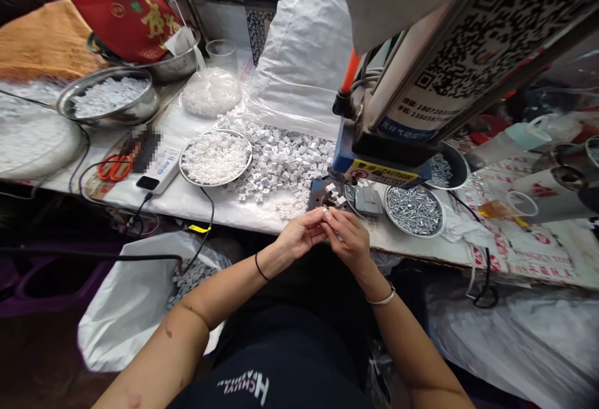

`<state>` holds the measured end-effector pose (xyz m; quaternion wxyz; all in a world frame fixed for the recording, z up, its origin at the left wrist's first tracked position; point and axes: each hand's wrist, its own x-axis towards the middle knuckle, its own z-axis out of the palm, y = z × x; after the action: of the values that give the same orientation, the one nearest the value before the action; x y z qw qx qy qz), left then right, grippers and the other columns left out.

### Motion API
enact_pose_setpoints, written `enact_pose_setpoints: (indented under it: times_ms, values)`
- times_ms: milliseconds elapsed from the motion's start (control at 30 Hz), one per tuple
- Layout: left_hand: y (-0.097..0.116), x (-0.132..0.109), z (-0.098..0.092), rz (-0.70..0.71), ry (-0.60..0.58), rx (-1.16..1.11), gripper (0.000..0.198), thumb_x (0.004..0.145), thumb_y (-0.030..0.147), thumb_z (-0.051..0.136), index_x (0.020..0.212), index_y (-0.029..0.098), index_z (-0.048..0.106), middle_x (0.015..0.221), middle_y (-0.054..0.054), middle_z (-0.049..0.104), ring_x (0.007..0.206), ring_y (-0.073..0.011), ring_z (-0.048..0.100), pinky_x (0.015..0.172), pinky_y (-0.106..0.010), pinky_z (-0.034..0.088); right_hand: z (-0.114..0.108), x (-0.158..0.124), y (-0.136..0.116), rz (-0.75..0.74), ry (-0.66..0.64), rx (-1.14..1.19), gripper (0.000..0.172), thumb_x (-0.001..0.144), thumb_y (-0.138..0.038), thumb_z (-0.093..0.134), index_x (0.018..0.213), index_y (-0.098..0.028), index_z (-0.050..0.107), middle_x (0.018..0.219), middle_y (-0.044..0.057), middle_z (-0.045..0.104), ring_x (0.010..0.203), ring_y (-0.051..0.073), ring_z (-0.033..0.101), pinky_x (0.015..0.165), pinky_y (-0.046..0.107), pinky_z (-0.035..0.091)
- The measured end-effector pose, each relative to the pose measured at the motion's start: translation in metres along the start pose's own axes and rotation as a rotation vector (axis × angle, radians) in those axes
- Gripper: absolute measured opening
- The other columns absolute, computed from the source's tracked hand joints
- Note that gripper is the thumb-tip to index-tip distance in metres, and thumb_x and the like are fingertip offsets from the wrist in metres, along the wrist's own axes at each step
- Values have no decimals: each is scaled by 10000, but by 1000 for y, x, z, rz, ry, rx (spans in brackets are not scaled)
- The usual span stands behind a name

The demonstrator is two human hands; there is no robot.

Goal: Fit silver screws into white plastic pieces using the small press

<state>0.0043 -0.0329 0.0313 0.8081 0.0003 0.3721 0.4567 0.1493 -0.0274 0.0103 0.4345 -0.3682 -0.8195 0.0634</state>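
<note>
My left hand (302, 234) and my right hand (349, 237) meet at the table's front edge, fingertips together. Thumb and forefinger of each pinch at the same spot; whatever lies between them is too small to make out. Just beyond my fingers is the dark metal base of a press (321, 193), with small white plastic pieces (335, 195) at it. The blue press head (374, 168) stands above this base. Left of my hands lie a small heap of white beads (291, 206) and a spread of white plastic blocks (285, 156).
A dish of metal pins (414, 210) sits right of the press, another bowl of metal parts (442, 170) behind it. Leftward are a plate of white parts (215, 158), a power strip (159, 172) and orange-handled scissors (113, 167). A white sack (126, 300) hangs below the table edge.
</note>
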Motion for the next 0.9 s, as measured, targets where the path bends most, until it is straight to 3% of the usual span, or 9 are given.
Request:
enact_pose_setpoints:
  times_ms: [133, 233, 333, 433, 567, 767, 900]
  values:
    - [1, 6, -5, 138, -51, 268, 232, 677, 254, 747, 868, 131, 705, 789, -53, 700, 671, -120, 638, 690, -241, 510, -3, 3, 0, 134, -9, 4, 215, 839, -178, 562, 1001, -248, 685, 963, 50, 725, 873, 191, 669, 767, 347, 569]
    - [12, 21, -6, 475, 0, 547, 268, 693, 338, 726, 865, 133, 725, 810, -62, 702, 712, -140, 628, 719, -258, 492, -11, 18, 9, 319, 71, 37, 138, 834, -257, 586, 919, -245, 695, 886, 39, 727, 807, 181, 674, 738, 325, 558]
    - [25, 44, -4, 767, -33, 670, 240, 739, 314, 681, 935, 180, 720, 1022, -55, 685, 941, -165, 612, 857, -260, 455, -16, 36, 25, 488, 124, 77, 153, 819, -326, 599, 883, -227, 696, 877, 35, 729, 815, 189, 678, 765, 334, 538]
    - [31, 68, 0, 741, -184, 686, 271, 771, 294, 644, 1018, 199, 697, 1119, -54, 661, 1051, -174, 584, 933, -273, 419, -15, 47, 39, 568, 38, 151, 178, 808, -341, 592, 853, -208, 700, 858, 32, 734, 792, 187, 680, 747, 320, 526]
    - [27, 83, 4, 608, -238, 642, 279, 764, 322, 641, 998, 185, 707, 994, -45, 701, 940, -170, 618, 829, -255, 459, -11, 51, 43, 566, -20, 150, 173, 795, -334, 598, 831, -200, 700, 831, 29, 733, 758, 179, 676, 719, 300, 518]
    - [25, 83, 5, 550, -194, 616, 253, 743, 306, 662, 961, 192, 721, 906, -30, 709, 809, -146, 608, 692, -226, 457, -13, 52, 45, 276, -112, -46, 146, 838, -270, 550, 860, -233, 689, 824, 35, 717, 766, 181, 637, 733, 316, 503]
    - [27, 83, 3, 548, -248, 660, 343, 715, 347, 685, 1019, 190, 701, 889, -26, 697, 694, -112, 571, 634, -219, 438, -16, 53, 48, 116, -227, -102, 181, 868, -216, 499, 910, -241, 673, 872, 39, 715, 789, 184, 610, 739, 321, 495]
